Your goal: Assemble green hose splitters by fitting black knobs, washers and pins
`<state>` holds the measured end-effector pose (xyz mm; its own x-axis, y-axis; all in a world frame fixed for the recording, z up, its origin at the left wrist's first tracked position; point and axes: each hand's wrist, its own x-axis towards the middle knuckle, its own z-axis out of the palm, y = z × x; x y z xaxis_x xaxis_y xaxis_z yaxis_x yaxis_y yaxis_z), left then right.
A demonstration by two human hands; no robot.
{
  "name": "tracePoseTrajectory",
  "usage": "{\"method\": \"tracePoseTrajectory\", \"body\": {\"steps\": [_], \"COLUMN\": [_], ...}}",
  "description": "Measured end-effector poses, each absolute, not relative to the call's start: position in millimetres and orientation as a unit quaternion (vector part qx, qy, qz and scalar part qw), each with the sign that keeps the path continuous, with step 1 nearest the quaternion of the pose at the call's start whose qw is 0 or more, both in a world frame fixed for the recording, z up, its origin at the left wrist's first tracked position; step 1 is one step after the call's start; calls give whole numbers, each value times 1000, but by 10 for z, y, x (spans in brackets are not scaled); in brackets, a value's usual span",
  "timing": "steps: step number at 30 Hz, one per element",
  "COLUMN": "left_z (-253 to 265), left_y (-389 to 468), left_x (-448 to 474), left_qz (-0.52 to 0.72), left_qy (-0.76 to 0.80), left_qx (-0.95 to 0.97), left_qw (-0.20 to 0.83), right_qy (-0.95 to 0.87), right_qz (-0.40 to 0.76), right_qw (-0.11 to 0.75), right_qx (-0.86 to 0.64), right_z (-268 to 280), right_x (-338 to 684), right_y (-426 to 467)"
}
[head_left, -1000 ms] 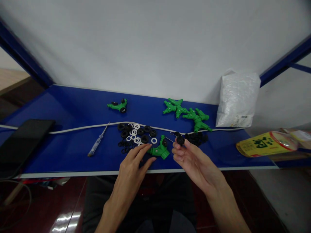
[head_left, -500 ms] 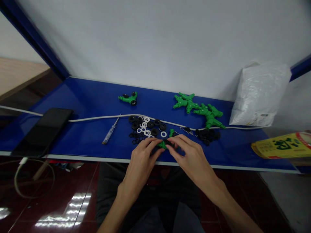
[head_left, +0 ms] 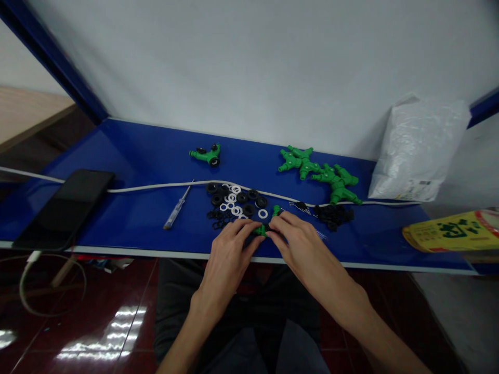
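Head cam has both the left hand (head_left: 229, 249) and right hand (head_left: 300, 244) pinching one green Y-connector (head_left: 262, 229) at the blue bench's (head_left: 136, 218) near edge, so a fumble could knock it or those loose washers (head_left: 234, 203) onto the floor.

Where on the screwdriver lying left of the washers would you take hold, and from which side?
Grip the screwdriver by its clear handle, the thicker end nearest the table's front edge, coming from above. It lies flat and slanted, its thin shaft pointing toward the white cable, with bare blue surface on both sides for fingers.
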<state>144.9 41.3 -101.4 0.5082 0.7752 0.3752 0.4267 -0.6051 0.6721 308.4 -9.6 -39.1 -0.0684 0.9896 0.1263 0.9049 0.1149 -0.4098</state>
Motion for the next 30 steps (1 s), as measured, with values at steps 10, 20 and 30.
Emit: {"method": "tracePoseTrajectory", "body": {"steps": [10,20,30], "left_z": [-1029,-1034,-1071], "left_y": [420,423,421], "left_x": [1450,1447,1426], "left_qz": [320,330,335], "left_qy": [355,359,354], "left_qx": [843,842,843], "left_qw": [244,231,227], "right_qy": [-749,-724,-729], "right_qz": [126,57,-24], "right_qw": [180,204,139], "right_qx": [-625,-656,-670], "right_z": [-493,-445,-647], "right_x": [3271,3214,3964], "right_y": [-79,-192,194]}}
